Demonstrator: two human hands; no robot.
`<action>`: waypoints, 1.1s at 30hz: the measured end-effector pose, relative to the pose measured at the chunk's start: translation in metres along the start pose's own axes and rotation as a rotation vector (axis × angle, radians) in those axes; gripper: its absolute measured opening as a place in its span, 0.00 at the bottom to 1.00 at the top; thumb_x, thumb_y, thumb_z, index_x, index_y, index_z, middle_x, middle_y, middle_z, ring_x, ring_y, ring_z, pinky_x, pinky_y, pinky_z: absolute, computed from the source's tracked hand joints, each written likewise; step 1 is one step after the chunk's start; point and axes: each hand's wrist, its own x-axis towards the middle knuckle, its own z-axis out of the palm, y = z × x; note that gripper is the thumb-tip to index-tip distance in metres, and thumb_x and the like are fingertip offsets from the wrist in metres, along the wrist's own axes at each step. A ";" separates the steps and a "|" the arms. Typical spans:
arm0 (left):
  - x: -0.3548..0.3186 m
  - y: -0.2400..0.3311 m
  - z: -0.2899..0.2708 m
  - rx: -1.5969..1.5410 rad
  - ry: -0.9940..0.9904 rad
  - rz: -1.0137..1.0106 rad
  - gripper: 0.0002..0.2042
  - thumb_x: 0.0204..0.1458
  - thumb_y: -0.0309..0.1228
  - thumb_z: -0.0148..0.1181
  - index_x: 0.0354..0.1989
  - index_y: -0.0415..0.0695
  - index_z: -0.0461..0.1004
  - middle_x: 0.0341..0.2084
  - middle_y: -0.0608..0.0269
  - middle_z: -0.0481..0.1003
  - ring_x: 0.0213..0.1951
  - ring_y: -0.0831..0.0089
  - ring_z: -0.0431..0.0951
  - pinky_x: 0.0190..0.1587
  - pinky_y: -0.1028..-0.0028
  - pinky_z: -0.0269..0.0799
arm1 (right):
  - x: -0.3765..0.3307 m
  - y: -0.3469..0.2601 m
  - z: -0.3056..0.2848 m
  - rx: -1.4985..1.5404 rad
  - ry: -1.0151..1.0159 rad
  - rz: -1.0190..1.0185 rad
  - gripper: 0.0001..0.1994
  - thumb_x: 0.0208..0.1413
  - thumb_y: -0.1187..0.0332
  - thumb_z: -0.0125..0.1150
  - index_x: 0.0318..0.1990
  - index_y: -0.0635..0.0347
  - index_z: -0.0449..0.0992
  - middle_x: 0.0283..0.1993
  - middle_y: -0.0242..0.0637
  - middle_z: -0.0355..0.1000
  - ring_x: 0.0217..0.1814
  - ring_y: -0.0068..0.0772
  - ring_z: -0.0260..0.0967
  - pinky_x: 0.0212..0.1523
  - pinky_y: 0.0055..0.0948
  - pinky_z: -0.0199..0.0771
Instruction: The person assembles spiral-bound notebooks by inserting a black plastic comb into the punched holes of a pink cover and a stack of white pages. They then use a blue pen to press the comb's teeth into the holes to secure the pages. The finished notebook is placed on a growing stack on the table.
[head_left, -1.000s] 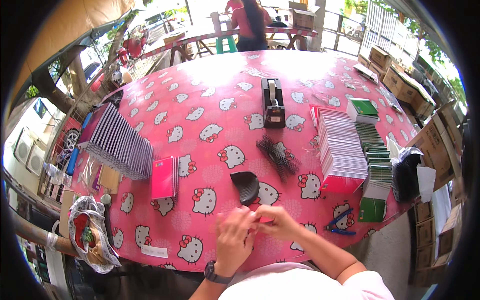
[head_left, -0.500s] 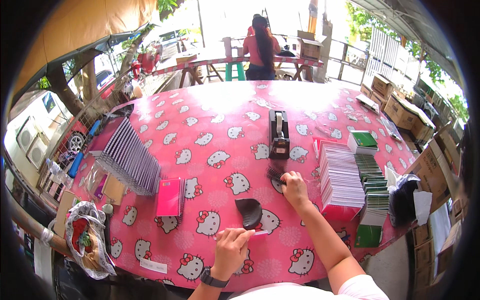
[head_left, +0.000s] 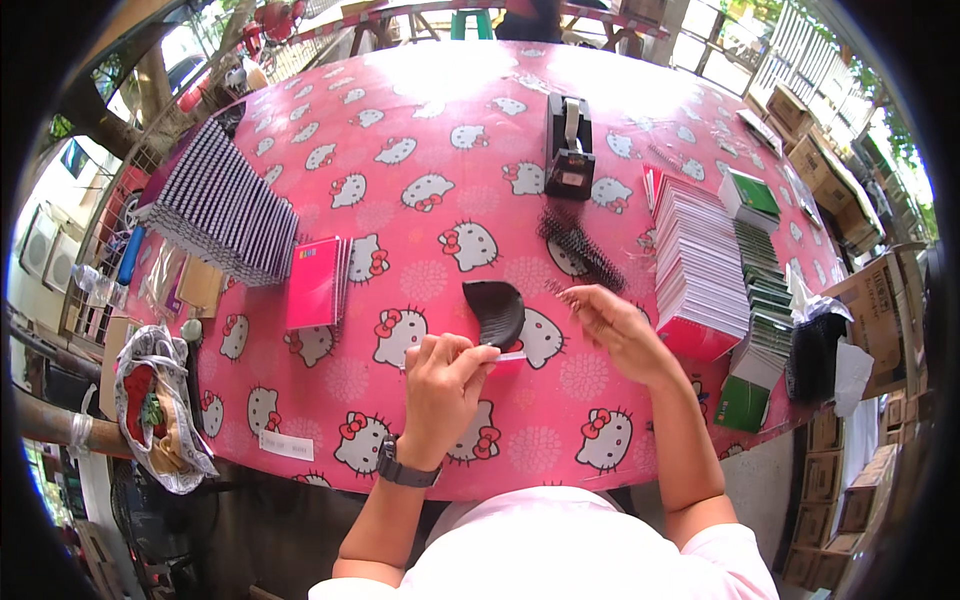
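My left hand (head_left: 445, 375), with a dark wristwatch above it, pinches a thin pink-and-white notebook (head_left: 512, 357) seen almost edge-on. Right beyond it sits a curved black piece with a ribbed face (head_left: 497, 314). My right hand (head_left: 622, 330) is raised over the table, thumb and fingers drawn together on a thin spiral binding coil (head_left: 557, 288), which is small and partly blurred. Several loose black binding coils (head_left: 582, 247) lie just beyond that hand, in front of a black tape dispenser (head_left: 569, 150).
Spiral-bound notebooks (head_left: 225, 205) rise in a tall stack at left, beside a pink notebook pile (head_left: 317, 285). At right stand a row of white-edged notebooks (head_left: 700, 265) and green-covered ones (head_left: 743, 403). A cloth bag (head_left: 160, 410) hangs at the left edge; cardboard boxes (head_left: 835, 190) line the right.
The view has tipped downward, so everything sits higher in it. My right hand has drawn back from the loose coils with a coil at its fingertips. My left hand keeps its pinch on the notebook.
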 end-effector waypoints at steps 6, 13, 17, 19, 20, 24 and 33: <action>0.002 0.003 -0.001 -0.002 -0.020 -0.026 0.09 0.42 0.28 0.68 0.34 0.51 0.81 0.27 0.72 0.71 0.33 0.72 0.68 0.39 0.70 0.58 | -0.017 0.003 0.022 -0.140 0.005 -0.210 0.13 0.53 0.78 0.61 0.46 0.58 0.77 0.33 0.33 0.70 0.28 0.25 0.68 0.33 0.22 0.70; 0.002 0.002 -0.001 0.005 0.001 -0.004 0.11 0.42 0.27 0.68 0.37 0.51 0.81 0.27 0.72 0.71 0.32 0.72 0.68 0.38 0.70 0.59 | -0.011 0.008 0.035 -0.182 0.105 -0.203 0.12 0.47 0.81 0.63 0.40 0.61 0.74 0.38 0.36 0.68 0.37 0.30 0.71 0.37 0.27 0.73; 0.002 0.004 0.001 0.012 0.002 0.001 0.12 0.42 0.27 0.68 0.37 0.51 0.81 0.27 0.72 0.72 0.33 0.72 0.68 0.38 0.70 0.59 | -0.005 0.006 0.071 -0.294 0.255 -0.218 0.15 0.49 0.83 0.56 0.46 0.60 0.68 0.40 0.41 0.66 0.38 0.40 0.70 0.39 0.36 0.73; 0.001 0.004 0.002 0.017 0.010 0.013 0.12 0.42 0.27 0.68 0.38 0.51 0.81 0.28 0.72 0.73 0.33 0.72 0.69 0.38 0.71 0.60 | -0.005 0.007 0.090 -0.342 0.321 -0.222 0.17 0.50 0.84 0.53 0.48 0.60 0.66 0.40 0.43 0.66 0.38 0.43 0.69 0.38 0.38 0.73; -0.001 0.005 0.003 0.020 0.016 0.017 0.12 0.42 0.27 0.68 0.38 0.51 0.81 0.28 0.71 0.73 0.33 0.72 0.69 0.38 0.71 0.60 | -0.005 0.011 0.097 -0.348 0.337 -0.239 0.18 0.50 0.84 0.53 0.48 0.59 0.65 0.40 0.44 0.66 0.37 0.43 0.69 0.38 0.38 0.72; -0.002 0.004 0.003 -0.001 0.028 0.001 0.12 0.42 0.27 0.68 0.37 0.51 0.81 0.28 0.71 0.73 0.33 0.72 0.70 0.39 0.71 0.60 | -0.011 0.009 0.076 -0.213 0.203 -0.200 0.16 0.52 0.82 0.57 0.48 0.60 0.72 0.39 0.40 0.69 0.36 0.33 0.71 0.35 0.31 0.73; -0.002 0.004 0.002 -0.031 0.011 0.025 0.10 0.42 0.27 0.68 0.35 0.51 0.81 0.27 0.73 0.73 0.33 0.73 0.70 0.39 0.72 0.60 | -0.009 0.006 0.044 -0.219 0.070 -0.319 0.12 0.47 0.81 0.64 0.40 0.60 0.78 0.38 0.35 0.71 0.39 0.29 0.72 0.38 0.25 0.74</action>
